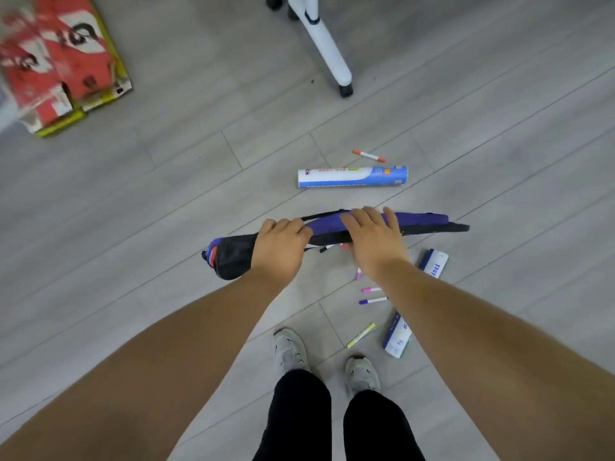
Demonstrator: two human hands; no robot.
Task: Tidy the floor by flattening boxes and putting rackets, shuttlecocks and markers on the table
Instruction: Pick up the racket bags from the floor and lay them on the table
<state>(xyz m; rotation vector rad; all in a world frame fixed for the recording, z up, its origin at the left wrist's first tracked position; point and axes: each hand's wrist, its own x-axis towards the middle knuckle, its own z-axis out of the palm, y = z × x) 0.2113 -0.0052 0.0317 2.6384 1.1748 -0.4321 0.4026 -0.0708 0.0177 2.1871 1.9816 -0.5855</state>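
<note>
Head view: left grip clenches the racket bag near one end; right grip drapes over its middle, hold unclear, likely balancing it.

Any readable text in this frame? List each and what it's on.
Nothing reads cleanly.
Shuttlecock tube: red and blue print, too small to read.
Upper white-and-blue box: blue word along its side, too blurred.
Lower white-and-blue box: blue print, too small.
Red cardboard box: large black characters, motion-blurred.
Racket bag: no readable print.
</note>
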